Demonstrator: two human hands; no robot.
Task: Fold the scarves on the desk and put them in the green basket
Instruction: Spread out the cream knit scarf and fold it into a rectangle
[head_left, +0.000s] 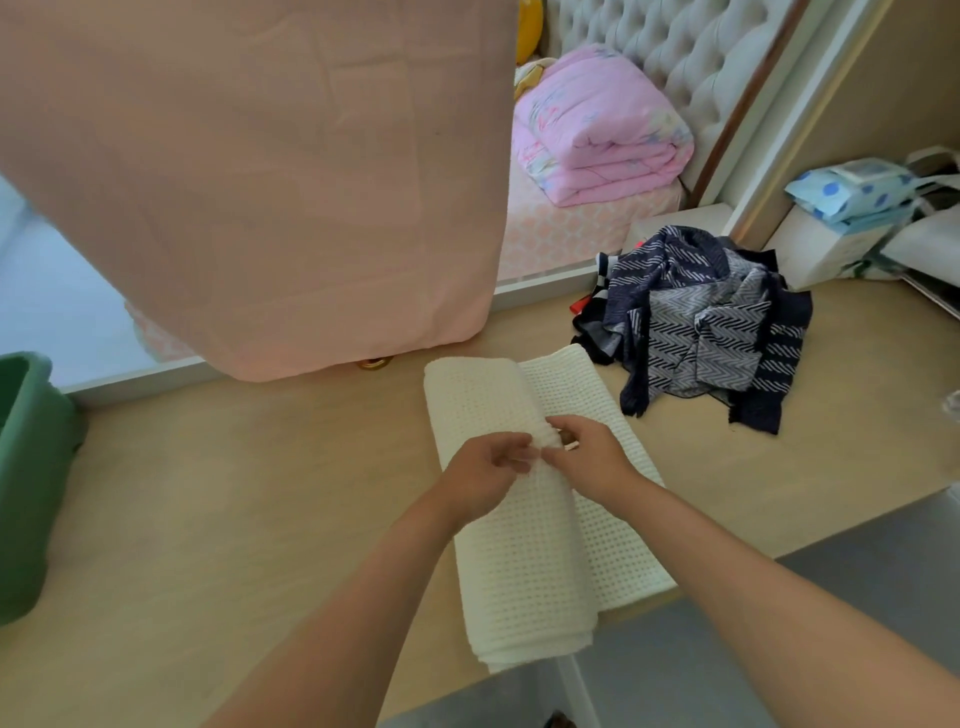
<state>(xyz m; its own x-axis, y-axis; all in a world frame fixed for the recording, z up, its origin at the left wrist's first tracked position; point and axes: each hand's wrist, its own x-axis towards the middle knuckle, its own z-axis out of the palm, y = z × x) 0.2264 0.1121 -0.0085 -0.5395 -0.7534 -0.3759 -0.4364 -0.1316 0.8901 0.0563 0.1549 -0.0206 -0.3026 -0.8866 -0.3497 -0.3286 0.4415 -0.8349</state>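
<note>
A white waffle-knit scarf (530, 551) lies folded lengthwise on the light wooden desk (260, 519), its near end hanging over the front edge. My left hand (485, 470) and my right hand (587, 457) meet at its middle, both pinching the folded edge. A crumpled heap of navy and grey zigzag scarves (701, 332) sits at the back right of the desk. The green basket (31, 467) stands at the far left edge, only partly in view.
A pink curtain (260, 182) hangs over the desk's back left. Behind the desk is a bed with a folded pink quilt (597, 130). White boxes and a blue dotted package (852, 192) stand at the right. Grey floor shows below the desk's front edge.
</note>
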